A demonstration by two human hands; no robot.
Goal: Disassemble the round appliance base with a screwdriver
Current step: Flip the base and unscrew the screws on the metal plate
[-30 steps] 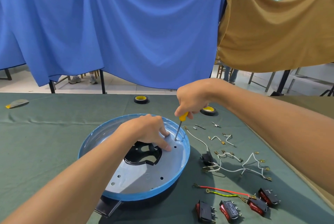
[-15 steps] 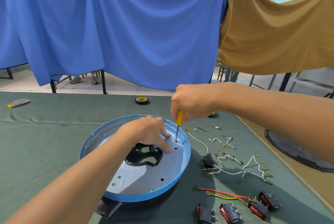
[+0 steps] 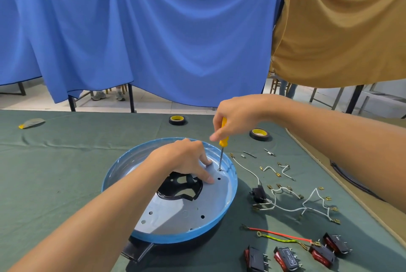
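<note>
The right hand (image 3: 237, 118) closes its grip round the yellow handle of the screwdriver (image 3: 223, 135). The tool stands nearly upright, with its tip seated in a screw (image 3: 219, 169) near the far right edge of the round appliance base (image 3: 232, 195). The left hand (image 3: 182, 162) grasps nothing; its fingertips press on the grey plate just beside that screw. The base lies open side up on the green tabletop (image 3: 66, 162), right in front of the person, with a black plastic piece (image 3: 173, 190) at its centre.

The step in hand appears to be turning out this screw. The next move likely calls for firm downward pressure while twisting, the left hand keeping the base from spinning, then lifting the loosened screw clear.

By count there is one screwdriver and one base. Two tape rolls (image 3: 178, 119) (image 3: 260, 133) lie beyond the base. Four red rocker switches (image 3: 287, 258) sit at the near right, beside one red wire (image 3: 283, 233) and one yellow-green wire (image 3: 279, 238). One white wire harness (image 3: 307, 203) lies between, and what look like three small metal pins (image 3: 249, 154) lie near the far roll
</note>
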